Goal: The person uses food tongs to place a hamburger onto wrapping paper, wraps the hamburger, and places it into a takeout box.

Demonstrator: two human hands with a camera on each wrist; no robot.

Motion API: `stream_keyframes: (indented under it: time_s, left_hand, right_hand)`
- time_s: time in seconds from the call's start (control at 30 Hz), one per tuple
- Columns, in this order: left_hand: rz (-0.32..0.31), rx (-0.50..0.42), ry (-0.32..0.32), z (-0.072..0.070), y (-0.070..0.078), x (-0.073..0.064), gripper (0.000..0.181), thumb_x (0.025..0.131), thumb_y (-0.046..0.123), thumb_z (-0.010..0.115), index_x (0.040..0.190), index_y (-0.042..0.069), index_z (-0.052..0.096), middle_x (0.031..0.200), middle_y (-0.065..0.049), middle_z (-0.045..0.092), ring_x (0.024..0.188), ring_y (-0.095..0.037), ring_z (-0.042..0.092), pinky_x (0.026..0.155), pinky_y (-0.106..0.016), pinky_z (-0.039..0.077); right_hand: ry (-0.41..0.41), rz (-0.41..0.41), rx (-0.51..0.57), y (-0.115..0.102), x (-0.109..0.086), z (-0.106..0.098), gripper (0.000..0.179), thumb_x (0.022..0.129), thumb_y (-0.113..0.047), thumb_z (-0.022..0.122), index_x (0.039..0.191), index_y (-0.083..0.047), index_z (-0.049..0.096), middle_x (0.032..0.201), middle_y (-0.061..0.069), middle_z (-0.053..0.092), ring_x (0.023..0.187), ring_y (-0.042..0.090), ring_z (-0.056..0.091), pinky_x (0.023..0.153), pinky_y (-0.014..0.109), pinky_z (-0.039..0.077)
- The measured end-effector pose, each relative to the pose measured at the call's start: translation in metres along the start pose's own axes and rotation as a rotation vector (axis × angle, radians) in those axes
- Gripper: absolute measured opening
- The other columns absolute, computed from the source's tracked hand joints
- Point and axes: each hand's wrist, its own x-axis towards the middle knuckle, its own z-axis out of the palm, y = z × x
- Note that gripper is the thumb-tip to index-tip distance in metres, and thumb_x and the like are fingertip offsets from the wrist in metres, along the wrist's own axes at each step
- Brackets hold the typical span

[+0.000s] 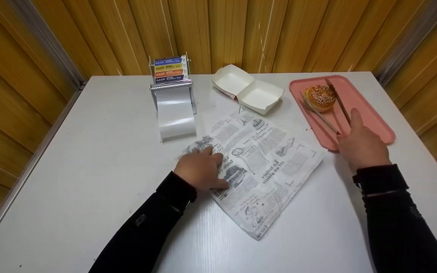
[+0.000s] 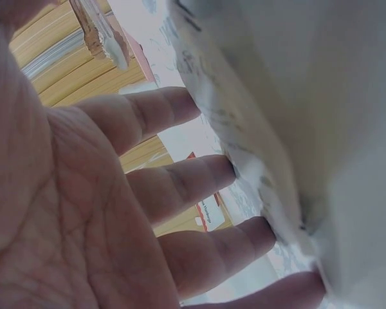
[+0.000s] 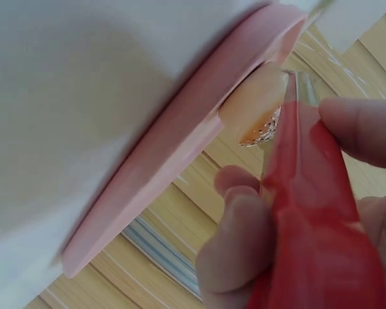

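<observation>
My right hand (image 1: pixel 364 148) grips red-handled tongs (image 3: pixel 315 193) over the near part of the pink tray (image 1: pixel 370 117). The metal arms of the tongs reach to either side of a round bun topped with pale seeds (image 1: pixel 320 98), which sits on the tray. In the head view the hand hides most of the red handle. My left hand (image 1: pixel 200 168) rests at the left side of a printed newspaper-style sheet of wrapping paper (image 1: pixel 256 163). Its fingers (image 2: pixel 180 187) are spread, with the fingertips right at the paper.
An open white paper box (image 1: pixel 262 96) stands behind the sheet. To its left is a metal label dispenser (image 1: pixel 173 87) with coloured printed bands and a glossy white strip hanging forward. Wood-patterned panels (image 1: pixel 226 34) border the white table (image 1: pixel 89 151) at the back and sides.
</observation>
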Motion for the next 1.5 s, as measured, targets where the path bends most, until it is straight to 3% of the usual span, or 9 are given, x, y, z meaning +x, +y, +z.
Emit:
stream_keyframes:
  time_s: [0.2,0.43,0.7,0.97,1.2,1.4,1.5]
  left_hand:
    - [-0.007,-0.007,-0.009,0.0,0.0,0.0,0.074,0.081,0.074,0.075,0.131,0.021,0.063,0.15,-0.01,0.056,0.123,-0.041,0.061,0.095,-0.061,0.056]
    - [-0.001,-0.016,0.011,0.0,0.0,0.001,0.077,0.08,0.073,0.076,0.135,0.022,0.064,0.151,-0.01,0.056,0.124,-0.041,0.06,0.096,-0.061,0.056]
    - [-0.004,-0.024,0.024,0.001,-0.001,0.001,0.073,0.079,0.073,0.077,0.13,0.022,0.065,0.15,-0.009,0.057,0.122,-0.041,0.061,0.094,-0.061,0.056]
    - [0.0,-0.011,0.029,0.002,0.0,0.001,0.068,0.079,0.074,0.077,0.121,0.021,0.066,0.14,-0.008,0.061,0.112,-0.036,0.063,0.088,-0.056,0.059]
    - [-0.005,-0.01,0.018,0.001,0.0,0.0,0.079,0.08,0.074,0.076,0.137,0.021,0.063,0.15,-0.01,0.057,0.123,-0.04,0.061,0.094,-0.059,0.057]
    - [-0.003,-0.004,0.016,0.0,0.0,0.0,0.075,0.081,0.074,0.076,0.133,0.021,0.064,0.148,-0.009,0.058,0.122,-0.04,0.062,0.093,-0.058,0.058]
    - [-0.004,0.004,0.015,0.0,0.0,0.001,0.072,0.081,0.074,0.075,0.13,0.022,0.065,0.147,-0.009,0.058,0.12,-0.039,0.062,0.092,-0.057,0.058]
  right_hand:
    - [-0.04,0.004,-0.06,0.001,0.002,0.0,0.081,0.111,-0.042,0.039,0.166,0.001,-0.002,0.128,0.048,0.048,0.09,0.05,0.06,0.066,0.054,0.051]
    - [-0.056,-0.016,-0.077,-0.001,0.0,0.002,0.076,0.113,-0.033,0.039,0.165,0.004,-0.002,0.089,0.032,0.058,0.063,0.037,0.058,0.048,0.04,0.046]
    - [0.01,-0.064,-0.102,-0.002,-0.002,0.002,0.067,0.113,-0.024,0.042,0.164,0.008,0.013,0.069,0.021,0.055,0.058,0.035,0.055,0.047,0.041,0.043]
    - [0.124,-0.117,-0.111,0.002,-0.003,0.007,0.063,0.109,-0.017,0.053,0.16,0.009,0.028,0.068,0.022,0.058,0.065,0.04,0.056,0.058,0.049,0.046]
    - [0.124,-0.124,-0.088,0.005,-0.003,0.007,0.063,0.11,-0.018,0.05,0.162,0.007,0.025,0.073,0.024,0.06,0.066,0.039,0.056,0.056,0.047,0.045]
    - [0.118,-0.13,-0.084,0.003,-0.003,0.003,0.063,0.11,-0.021,0.048,0.162,0.007,0.024,0.085,0.033,0.064,0.07,0.042,0.059,0.06,0.054,0.048]
    - [0.089,-0.101,-0.073,0.001,-0.006,-0.004,0.067,0.111,-0.024,0.047,0.165,0.004,0.019,0.087,0.031,0.064,0.073,0.041,0.059,0.057,0.05,0.046]
